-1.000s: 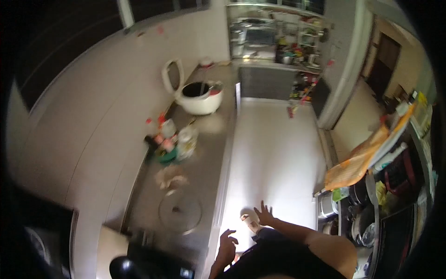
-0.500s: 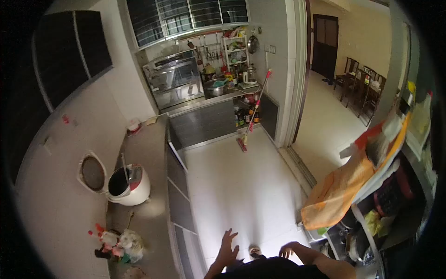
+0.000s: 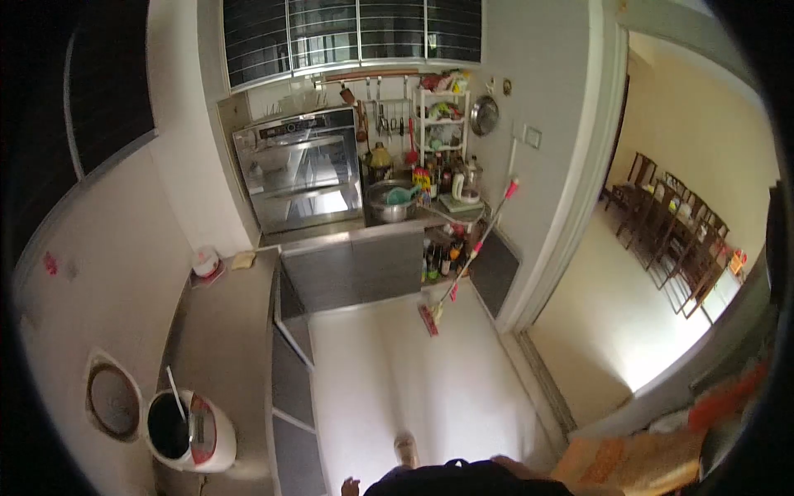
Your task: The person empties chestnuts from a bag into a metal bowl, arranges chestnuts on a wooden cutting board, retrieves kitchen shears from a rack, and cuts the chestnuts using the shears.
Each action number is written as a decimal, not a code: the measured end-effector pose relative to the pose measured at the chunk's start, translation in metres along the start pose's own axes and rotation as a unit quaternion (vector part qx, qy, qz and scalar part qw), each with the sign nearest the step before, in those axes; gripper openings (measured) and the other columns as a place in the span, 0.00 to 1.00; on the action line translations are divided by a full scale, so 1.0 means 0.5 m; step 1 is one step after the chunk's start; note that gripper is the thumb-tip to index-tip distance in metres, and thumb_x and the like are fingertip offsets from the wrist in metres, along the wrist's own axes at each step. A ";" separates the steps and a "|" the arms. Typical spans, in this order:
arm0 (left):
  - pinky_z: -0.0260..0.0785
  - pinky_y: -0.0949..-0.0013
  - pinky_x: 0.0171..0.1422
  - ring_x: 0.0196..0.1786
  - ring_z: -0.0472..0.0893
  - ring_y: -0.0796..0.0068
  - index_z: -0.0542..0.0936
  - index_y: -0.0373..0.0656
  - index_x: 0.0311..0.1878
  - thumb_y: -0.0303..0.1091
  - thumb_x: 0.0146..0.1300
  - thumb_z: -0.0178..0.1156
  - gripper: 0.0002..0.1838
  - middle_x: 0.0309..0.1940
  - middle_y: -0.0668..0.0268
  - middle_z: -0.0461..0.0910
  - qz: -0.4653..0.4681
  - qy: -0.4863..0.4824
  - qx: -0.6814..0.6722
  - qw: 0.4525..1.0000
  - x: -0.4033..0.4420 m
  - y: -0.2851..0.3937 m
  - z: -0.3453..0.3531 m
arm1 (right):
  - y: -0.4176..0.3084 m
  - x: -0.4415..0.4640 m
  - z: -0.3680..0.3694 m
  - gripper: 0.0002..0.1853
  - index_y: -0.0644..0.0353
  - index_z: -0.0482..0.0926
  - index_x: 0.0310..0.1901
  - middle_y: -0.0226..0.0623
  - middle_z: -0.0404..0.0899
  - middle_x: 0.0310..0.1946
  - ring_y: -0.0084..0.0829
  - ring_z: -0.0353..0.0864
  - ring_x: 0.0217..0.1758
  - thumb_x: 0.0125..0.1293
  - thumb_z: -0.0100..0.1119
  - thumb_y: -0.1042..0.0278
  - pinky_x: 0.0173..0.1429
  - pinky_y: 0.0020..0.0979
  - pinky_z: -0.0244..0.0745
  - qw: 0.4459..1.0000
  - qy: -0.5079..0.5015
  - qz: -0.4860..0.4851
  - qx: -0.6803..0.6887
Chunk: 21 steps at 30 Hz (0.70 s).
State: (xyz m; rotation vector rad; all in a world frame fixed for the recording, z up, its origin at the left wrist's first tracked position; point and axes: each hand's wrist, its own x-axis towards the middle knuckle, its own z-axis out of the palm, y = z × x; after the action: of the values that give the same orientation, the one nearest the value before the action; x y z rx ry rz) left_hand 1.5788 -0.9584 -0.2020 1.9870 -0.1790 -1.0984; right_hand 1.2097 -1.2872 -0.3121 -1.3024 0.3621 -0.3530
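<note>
At the bottom edge, only a small part of my left hand [image 3: 351, 486] shows over the pale floor, just left of my dark clothing; its fingers are mostly cut off. My right hand is out of view, though a bit of my right arm shows beside the clothing. One foot [image 3: 406, 450] stands on the floor ahead of me. To the left, a white rice cooker [image 3: 212, 438] sits on the steel counter [image 3: 225, 322] with its lid up and a long handle sticking out. A mop [image 3: 490, 227] leans upright by the far right corner.
A steel cabinet appliance [image 3: 308, 174] stands at the back, beside a metal pot [image 3: 390, 212] and a glass kettle [image 3: 467, 183]. On the right, a doorway leads to a room with dark chairs [image 3: 662, 215]. An orange cloth [image 3: 628, 460] hangs at the lower right.
The view has moved forward and turned toward the back of the kitchen. The rice cooker now lies lower left. My left hand has dropped to the bottom edge, and my right hand has left view.
</note>
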 end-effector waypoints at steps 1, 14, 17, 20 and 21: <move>0.55 0.60 0.60 0.56 0.65 0.61 0.65 0.37 0.54 0.34 0.54 0.52 0.23 0.50 0.54 0.68 -0.045 -0.048 -0.016 0.998 0.033 0.039 -0.008 | 0.008 0.027 -0.037 0.14 0.61 0.77 0.36 0.38 0.76 0.35 0.29 0.73 0.41 0.58 0.48 0.59 0.48 0.31 0.68 0.970 0.068 0.232 0.001; 0.63 0.71 0.48 0.39 0.74 0.76 0.73 0.39 0.47 0.43 0.62 0.45 0.18 0.37 0.67 0.76 0.142 -0.167 -0.147 0.964 0.713 0.836 0.045 | -0.034 0.789 -0.178 0.15 0.59 0.72 0.46 0.35 0.73 0.46 0.35 0.73 0.47 0.57 0.46 0.68 0.49 0.36 0.69 0.897 -0.022 0.343 -0.278; 0.62 0.72 0.50 0.41 0.71 0.78 0.73 0.37 0.48 0.40 0.61 0.48 0.18 0.38 0.66 0.75 0.097 -0.152 -0.163 0.970 0.817 0.957 0.044 | -0.160 1.071 -0.238 0.16 0.60 0.71 0.48 0.34 0.73 0.47 0.34 0.73 0.48 0.57 0.46 0.68 0.49 0.36 0.69 0.912 -0.133 0.369 -0.122; 0.65 0.71 0.49 0.42 0.74 0.72 0.71 0.37 0.50 0.37 0.59 0.51 0.18 0.40 0.61 0.75 0.147 -0.159 -0.104 0.971 0.880 1.029 -0.002 | -0.364 1.430 -0.253 0.17 0.60 0.68 0.50 0.34 0.73 0.47 0.32 0.72 0.48 0.58 0.46 0.69 0.48 0.35 0.70 0.928 -0.114 0.355 0.015; 0.66 0.71 0.49 0.43 0.74 0.71 0.70 0.37 0.50 0.36 0.59 0.51 0.18 0.41 0.61 0.75 0.181 -0.120 -0.037 0.975 0.917 1.040 -0.023 | -0.534 1.555 -0.215 0.16 0.60 0.70 0.48 0.34 0.74 0.45 0.31 0.74 0.44 0.57 0.46 0.69 0.46 0.34 0.71 0.926 -0.009 0.378 0.013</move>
State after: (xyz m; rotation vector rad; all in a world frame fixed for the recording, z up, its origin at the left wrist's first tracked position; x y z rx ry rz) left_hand 1.9975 -1.5041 -0.1122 1.6674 -0.5958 -1.0823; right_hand 1.8417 -1.7900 -0.1236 -1.0457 0.8035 0.3069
